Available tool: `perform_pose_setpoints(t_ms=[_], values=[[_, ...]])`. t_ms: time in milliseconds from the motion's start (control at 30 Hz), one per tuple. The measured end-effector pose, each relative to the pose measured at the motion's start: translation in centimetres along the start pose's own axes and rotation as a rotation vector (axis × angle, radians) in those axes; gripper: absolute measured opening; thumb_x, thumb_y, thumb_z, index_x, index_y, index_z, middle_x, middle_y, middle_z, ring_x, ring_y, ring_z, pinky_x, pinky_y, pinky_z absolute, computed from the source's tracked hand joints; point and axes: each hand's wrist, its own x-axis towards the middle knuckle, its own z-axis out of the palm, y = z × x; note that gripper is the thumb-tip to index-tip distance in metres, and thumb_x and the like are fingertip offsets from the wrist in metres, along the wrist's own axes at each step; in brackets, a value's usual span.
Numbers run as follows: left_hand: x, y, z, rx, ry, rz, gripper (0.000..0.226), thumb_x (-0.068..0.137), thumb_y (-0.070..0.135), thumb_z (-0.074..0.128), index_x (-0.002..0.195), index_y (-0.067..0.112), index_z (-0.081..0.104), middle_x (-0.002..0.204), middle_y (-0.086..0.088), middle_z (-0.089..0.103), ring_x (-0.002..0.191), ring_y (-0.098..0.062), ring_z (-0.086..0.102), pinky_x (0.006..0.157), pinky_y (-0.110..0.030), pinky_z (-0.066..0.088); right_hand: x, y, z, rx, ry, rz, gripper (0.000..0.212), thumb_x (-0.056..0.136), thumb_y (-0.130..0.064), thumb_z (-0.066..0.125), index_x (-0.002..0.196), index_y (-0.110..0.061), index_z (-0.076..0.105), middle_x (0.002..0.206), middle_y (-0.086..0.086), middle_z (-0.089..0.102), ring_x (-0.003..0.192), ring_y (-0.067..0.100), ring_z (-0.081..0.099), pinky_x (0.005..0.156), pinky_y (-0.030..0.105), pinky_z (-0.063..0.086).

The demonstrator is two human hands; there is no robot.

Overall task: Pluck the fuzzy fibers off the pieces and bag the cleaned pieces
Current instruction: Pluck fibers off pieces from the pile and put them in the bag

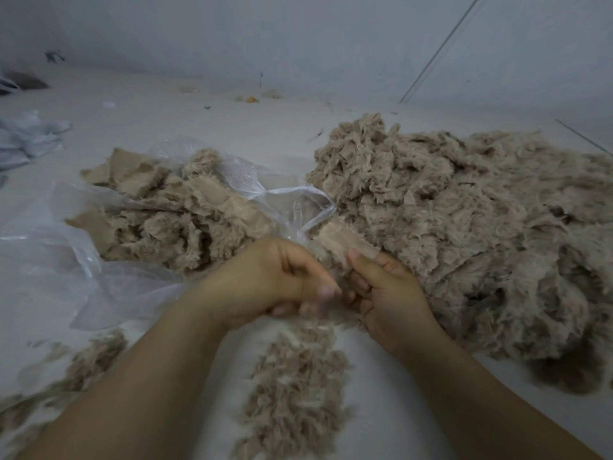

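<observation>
My right hand (pixel 386 290) grips a small beige fabric piece (pixel 345 242) by its lower end, thumb pressed on its smooth backing. Beside it, my left hand (pixel 275 280) has its fingers curled and blurred at the piece's fuzzy edge, pinching a tuft of fibers. Below the hands lies a heap of plucked fuzz (pixel 295 390) on the white floor. A clear plastic bag (pixel 265 184) lies open at the left with cleaned pieces (pixel 172 210) in and on it. A big pile of fuzzy pieces (pixel 464 234) spreads at the right.
More loose fuzz (pixel 83 366) lies at the lower left. Crumpled white plastic (pixel 26 137) sits at the far left. Small scraps (pixel 252 98) dot the floor along the back wall.
</observation>
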Motion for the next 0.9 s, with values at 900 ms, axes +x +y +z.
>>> perform_pose_setpoints(t_ms=[900], values=[[1.2, -0.8, 1.5, 0.009, 0.45, -0.012, 0.036, 0.097, 0.022, 0.058, 0.067, 0.004, 0.06, 0.048, -0.01, 0.051, 0.028, -0.021, 0.039, 0.034, -0.016, 0.025, -0.1, 0.0, -0.3, -0.146, -0.154, -0.03, 0.022, 0.072, -0.034, 0.073, 0.082, -0.014, 0.076, 0.067, 0.001, 0.064, 0.055, 0.007, 0.052, 0.049, 0.019, 0.045]])
